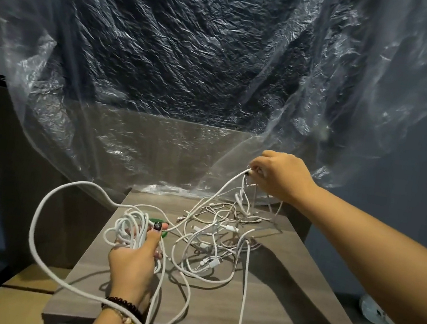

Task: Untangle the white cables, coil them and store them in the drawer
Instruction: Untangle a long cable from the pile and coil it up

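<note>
Cables (213,233) risk knotting tighter: right hand (279,175) pinches lifted strands far right while left hand (133,257) grips a loose coil (126,228), both pulling against the tangle.

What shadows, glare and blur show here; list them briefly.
Head view: dim room; white cables cast hard shadows on the wooden top; glare speckles the plastic sheet; edges bend from the wide lens; left hand and right hand look sharp.

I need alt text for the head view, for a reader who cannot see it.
The left hand grips a coil of white cable while the right hand pinches a cable end lifted from a tangle of white cables on a wooden cabinet top.
</note>
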The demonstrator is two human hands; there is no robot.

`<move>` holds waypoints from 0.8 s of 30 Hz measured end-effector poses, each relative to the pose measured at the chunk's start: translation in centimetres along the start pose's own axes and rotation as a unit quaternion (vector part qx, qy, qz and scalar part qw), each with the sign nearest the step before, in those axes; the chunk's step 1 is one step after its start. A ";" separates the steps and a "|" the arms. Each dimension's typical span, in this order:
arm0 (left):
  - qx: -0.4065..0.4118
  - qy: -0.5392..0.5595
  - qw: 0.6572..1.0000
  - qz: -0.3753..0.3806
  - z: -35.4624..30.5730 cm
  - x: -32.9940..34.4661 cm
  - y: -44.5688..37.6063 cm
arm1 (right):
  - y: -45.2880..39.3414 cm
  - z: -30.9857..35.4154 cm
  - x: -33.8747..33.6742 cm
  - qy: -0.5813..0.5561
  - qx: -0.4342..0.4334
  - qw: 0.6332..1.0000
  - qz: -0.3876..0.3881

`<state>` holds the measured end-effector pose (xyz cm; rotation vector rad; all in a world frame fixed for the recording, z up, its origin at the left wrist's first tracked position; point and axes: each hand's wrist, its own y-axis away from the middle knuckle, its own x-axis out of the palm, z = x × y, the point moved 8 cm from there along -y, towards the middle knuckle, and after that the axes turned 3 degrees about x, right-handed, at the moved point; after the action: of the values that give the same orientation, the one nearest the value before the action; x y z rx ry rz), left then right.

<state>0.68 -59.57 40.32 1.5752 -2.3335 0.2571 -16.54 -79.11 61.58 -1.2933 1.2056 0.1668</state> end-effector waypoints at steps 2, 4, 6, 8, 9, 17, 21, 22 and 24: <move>0.003 -0.006 1.000 -0.003 0.0 -0.1 -0.2 | -0.3 -0.8 0.1 -0.045 0.015 0.999 0.011; 0.000 -0.015 1.000 -0.010 0.2 -0.5 -0.4 | -0.6 -1.5 0.4 -0.108 0.016 0.994 0.022; -0.005 -0.010 1.000 -0.028 0.7 -1.1 -0.9 | -0.9 -2.2 0.6 -0.176 0.030 0.983 0.044; -0.022 -0.015 0.998 -0.051 1.2 -1.9 -1.5 | -0.8 -3.1 0.5 -0.262 0.081 0.958 0.081; -0.026 -0.015 0.998 -0.061 1.5 -2.3 -1.8 | -0.6 -3.3 0.6 -0.320 0.106 0.937 0.098; -0.069 -0.035 0.994 -0.076 3.5 -3.1 -2.9 | 0.4 -5.0 1.1 -0.256 0.129 0.947 0.147; -0.078 -0.033 0.993 -0.076 3.6 -3.3 -2.9 | 0.9 -5.4 1.9 -0.332 0.170 0.904 0.209; -0.081 -0.027 0.993 -0.076 3.5 -3.4 -2.9 | 1.3 -5.3 2.2 -0.361 0.183 0.885 0.229; -0.085 -0.029 0.993 -0.082 3.1 -3.5 -2.5 | 2.1 -5.3 2.8 -0.385 0.208 0.862 0.255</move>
<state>3.77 -58.47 36.14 1.6965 -2.1862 -0.0261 -19.82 -83.96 59.17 -0.4077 0.7813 0.6994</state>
